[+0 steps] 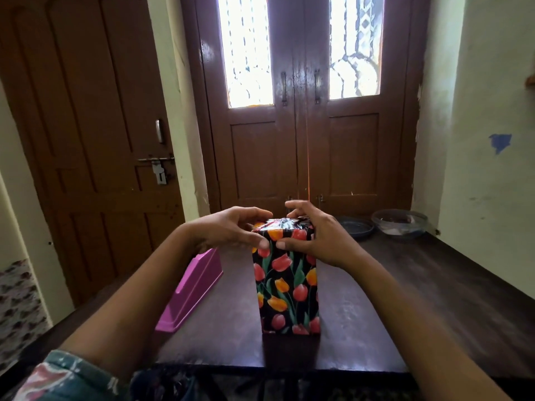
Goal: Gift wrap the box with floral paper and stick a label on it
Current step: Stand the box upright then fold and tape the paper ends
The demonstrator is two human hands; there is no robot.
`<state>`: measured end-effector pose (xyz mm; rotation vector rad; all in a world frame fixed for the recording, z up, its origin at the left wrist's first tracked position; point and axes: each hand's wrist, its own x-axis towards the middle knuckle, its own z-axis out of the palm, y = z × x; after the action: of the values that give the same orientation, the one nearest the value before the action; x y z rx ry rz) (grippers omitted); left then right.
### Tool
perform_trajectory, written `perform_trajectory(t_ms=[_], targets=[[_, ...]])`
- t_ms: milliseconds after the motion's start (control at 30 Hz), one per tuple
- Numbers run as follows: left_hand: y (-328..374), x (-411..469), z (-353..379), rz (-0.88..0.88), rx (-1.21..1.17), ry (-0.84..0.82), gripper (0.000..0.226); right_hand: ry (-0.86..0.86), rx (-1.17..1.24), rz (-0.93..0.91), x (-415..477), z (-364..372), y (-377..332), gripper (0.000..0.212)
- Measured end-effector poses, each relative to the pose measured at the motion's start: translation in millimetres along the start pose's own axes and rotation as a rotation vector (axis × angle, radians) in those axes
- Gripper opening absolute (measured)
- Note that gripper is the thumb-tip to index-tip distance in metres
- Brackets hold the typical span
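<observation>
Wood table (362, 299) carries our box (285, 273) upright at centre, long axis vertical, floral paper (289, 308) covering it. We clamp its top end from both sides, left hand (231, 230) and right hand (318, 238) equally near, thumbs on the near face, fingers curled over.

Top folds of box (286, 287) partly hidden, glare-blurred; bowl (386, 227) contents indistinct; pink tray (194, 285) far end hidden.

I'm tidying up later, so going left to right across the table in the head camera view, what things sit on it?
pink plastic tray → floral-wrapped box → dark plate → clear glass bowl
</observation>
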<state>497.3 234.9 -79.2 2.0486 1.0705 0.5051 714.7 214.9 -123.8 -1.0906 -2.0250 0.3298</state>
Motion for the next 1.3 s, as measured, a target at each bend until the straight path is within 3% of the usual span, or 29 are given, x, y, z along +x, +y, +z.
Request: perform_trajectory(t_ms=[67, 267, 467, 567, 700, 800, 900, 967, 1167, 1300], targets=[[-3, 1, 4, 0.076, 0.071, 0.077, 0.067, -0.032, -0.115, -0.029, 1, -4, -2, 0.061], [-13, 6, 6, 0.147, 0.044, 0.204, 0.054, 0.0, -0.493, -0.125, 12, -6, -11, 0.058], [-21, -3, 6, 0.138, -0.013, 0.203, 0.063, 0.044, -0.449, -0.105, 13, 13, -10, 0.07], [-26, -16, 1, 0.101, -0.078, 0.234, 0.057, 0.071, -0.395, -0.093, 11, 12, -7, 0.071], [-56, -40, -24, -0.142, -0.039, 0.647, 0.033, 0.103, -0.348, -0.058, 7, 8, -3, 0.072], [-95, -64, -46, -0.446, -0.079, 0.766, 0.028, 0.1, -0.356, -0.048, 7, 9, -5, 0.072], [-113, -79, -51, -0.762, 0.037, 0.675, 0.036, 0.107, -0.358, -0.033, 9, 9, -4, 0.071], [-115, -79, -47, -0.85, 0.012, 0.576, 0.047, 0.108, -0.355, -0.022, 9, 10, -4, 0.069], [-112, -76, -43, -0.903, -0.244, 0.55, 0.07, 0.11, -0.333, -0.008, 8, 11, -4, 0.068], [-111, -81, -41, -0.865, -0.377, 0.611, 0.064, 0.108, -0.322, -0.002, 5, 11, -6, 0.069]])
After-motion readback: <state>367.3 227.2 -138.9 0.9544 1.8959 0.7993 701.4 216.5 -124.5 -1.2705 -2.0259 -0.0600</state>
